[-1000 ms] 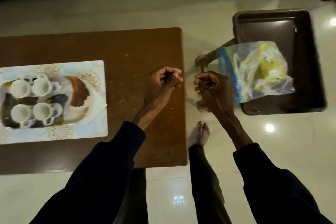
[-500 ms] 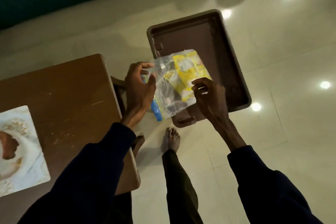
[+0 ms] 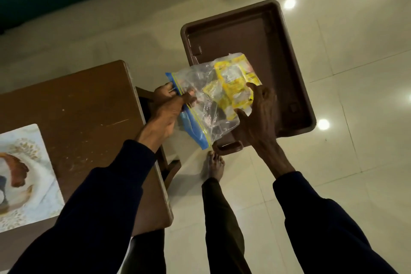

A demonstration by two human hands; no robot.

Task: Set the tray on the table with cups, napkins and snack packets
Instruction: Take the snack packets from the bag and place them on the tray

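Ideally, left hand [image 3: 165,110] pinched the zip bag [image 3: 200,104] at its seal while right hand [image 3: 255,115] clasped the snack packets [image 3: 235,87] through the plastic; opening should proceed steadily.

Clear zip bag [image 3: 201,104] with blue seal, tilted, holding yellow snack packets [image 3: 235,87], perhaps several; patterned tray [image 3: 33,140] on table

I find no legible text anywhere in the head view. The yellow snack packets [image 3: 235,87] inside the clear zip bag [image 3: 200,104] carry dark printed marks, but these are too blurred and too small for me to read as words, brand or numbers. The patterned tray [image 3: 26,176] on the desk [image 3: 89,107] shows decoration only, no lettering. The brown bin [image 3: 255,35] on the floor bears no readable label.
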